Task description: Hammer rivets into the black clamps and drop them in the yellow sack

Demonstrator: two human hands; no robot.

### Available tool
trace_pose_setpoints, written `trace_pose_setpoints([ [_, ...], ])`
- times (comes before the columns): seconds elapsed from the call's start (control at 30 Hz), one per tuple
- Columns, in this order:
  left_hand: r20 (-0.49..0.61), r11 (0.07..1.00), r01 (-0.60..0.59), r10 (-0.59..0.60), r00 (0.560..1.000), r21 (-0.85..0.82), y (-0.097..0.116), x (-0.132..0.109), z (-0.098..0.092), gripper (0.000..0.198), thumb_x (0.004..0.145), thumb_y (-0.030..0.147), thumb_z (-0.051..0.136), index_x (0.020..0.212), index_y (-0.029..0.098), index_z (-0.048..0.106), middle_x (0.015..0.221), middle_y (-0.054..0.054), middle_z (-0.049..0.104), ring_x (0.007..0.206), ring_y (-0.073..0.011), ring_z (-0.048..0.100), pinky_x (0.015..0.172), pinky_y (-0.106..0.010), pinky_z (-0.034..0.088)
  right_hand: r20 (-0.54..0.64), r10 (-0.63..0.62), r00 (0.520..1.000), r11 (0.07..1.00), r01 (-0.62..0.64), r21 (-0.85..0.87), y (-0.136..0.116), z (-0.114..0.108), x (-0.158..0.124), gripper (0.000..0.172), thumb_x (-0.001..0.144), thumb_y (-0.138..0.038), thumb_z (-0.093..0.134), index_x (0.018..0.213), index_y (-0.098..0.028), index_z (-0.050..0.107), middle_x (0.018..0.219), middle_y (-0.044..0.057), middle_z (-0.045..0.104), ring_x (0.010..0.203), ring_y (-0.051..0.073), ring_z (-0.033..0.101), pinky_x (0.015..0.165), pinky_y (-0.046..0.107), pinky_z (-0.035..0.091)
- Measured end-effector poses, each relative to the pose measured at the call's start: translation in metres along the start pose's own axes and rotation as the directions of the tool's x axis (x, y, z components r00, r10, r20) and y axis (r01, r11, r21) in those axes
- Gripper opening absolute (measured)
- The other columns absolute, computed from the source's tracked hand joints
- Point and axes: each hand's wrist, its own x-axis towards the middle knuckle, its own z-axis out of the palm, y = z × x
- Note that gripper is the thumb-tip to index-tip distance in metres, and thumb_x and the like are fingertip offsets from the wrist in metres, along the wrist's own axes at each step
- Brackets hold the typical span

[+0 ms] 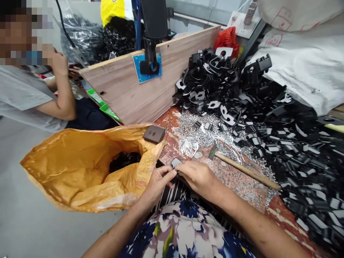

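Observation:
My left hand (158, 181) and my right hand (197, 175) meet at the near edge of the worn table (242, 186). Both pinch one small black plastic part (176, 163) between their fingertips. A heap of thin silvery metal pins (199, 134) lies just beyond my hands. A hammer (243, 168) with a wooden handle rests on the table to the right of my right hand. To the left, an open orange sack (80, 165) holds black parts in its mouth.
A big pile of black plastic parts (282, 125) covers the table's right half. A wooden board (150, 79) stands upright behind the pins. A dark block (154, 134) lies on the sack's rim. Another person (34, 93) sits at far left. White sacks (303, 53) fill the back right.

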Motion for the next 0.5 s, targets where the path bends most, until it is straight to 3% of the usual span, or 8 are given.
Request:
trace_pose_setpoints([
  [0.13, -0.013, 0.999, -0.025, 0.025, 1.0, 0.023, 0.004, -0.004, 0.003, 0.039, 0.073, 0.046, 0.082, 0.059, 0.015, 0.062, 0.064, 0.002, 0.044, 0.055, -0.0099, 0.043, 0.042, -0.017, 0.044, -0.094, -0.059, 0.994, 0.998, 0.059, -0.006, -0.009, 0.008, -0.011, 0.022, 0.103, -0.016, 0.052, 0.113, -0.018, 0.071, 0.093, 0.006, 0.077, 0.081, 0.016, 0.071, 0.078, 0.031, 0.057],
  [0.23, -0.045, 0.992, -0.073, 0.078, 0.996, 0.102, 0.004, -0.008, 0.0, 0.037, 0.076, 0.042, 0.08, 0.058, 0.016, 0.059, 0.067, 0.001, 0.044, 0.06, -0.0115, 0.042, 0.043, -0.016, 0.043, -0.07, 0.101, 0.992, 0.982, -0.088, 0.166, -0.005, 0.005, -0.011, 0.019, 0.1, -0.02, 0.059, 0.112, -0.022, 0.073, 0.097, 0.002, 0.08, 0.083, 0.014, 0.074, 0.078, 0.027, 0.058],
  [0.3, -0.061, 0.973, -0.121, 0.136, 0.989, 0.197, 0.003, -0.01, -0.005, 0.037, 0.079, 0.038, 0.078, 0.056, 0.017, 0.058, 0.069, 0.0, 0.046, 0.064, -0.0125, 0.044, 0.046, -0.016, 0.043, -0.036, 0.256, 0.966, 0.955, -0.247, 0.166, 0.008, 0.004, -0.001, 0.019, 0.099, -0.02, 0.059, 0.11, -0.024, 0.075, 0.1, 0.0, 0.08, 0.082, 0.013, 0.075, 0.078, 0.026, 0.058],
  [0.4, -0.068, 0.951, -0.163, 0.187, 0.98, 0.262, -0.002, -0.013, -0.013, 0.033, 0.082, 0.034, 0.075, 0.058, 0.017, 0.059, 0.072, -0.001, 0.049, 0.068, -0.0139, 0.049, 0.049, -0.017, 0.044, 0.007, 0.368, 0.93, 0.919, -0.363, -0.156, 0.035, 0.011, 0.028, 0.024, 0.099, -0.014, 0.054, 0.107, -0.022, 0.076, 0.101, 0.004, 0.08, 0.088, 0.016, 0.074, 0.083, 0.03, 0.056],
  [0.5, -0.101, 0.977, -0.12, 0.139, 0.985, 0.175, -0.006, -0.014, -0.02, 0.026, 0.08, 0.034, 0.076, 0.064, 0.017, 0.064, 0.075, -0.001, 0.052, 0.065, -0.0131, 0.048, 0.045, -0.016, 0.042, 0.108, 0.351, 0.93, 0.854, -0.271, -0.444, 0.054, 0.03, 0.063, 0.026, 0.098, -0.011, 0.051, 0.108, -0.016, 0.074, 0.101, 0.011, 0.078, 0.097, 0.023, 0.071, 0.089, 0.036, 0.052],
])
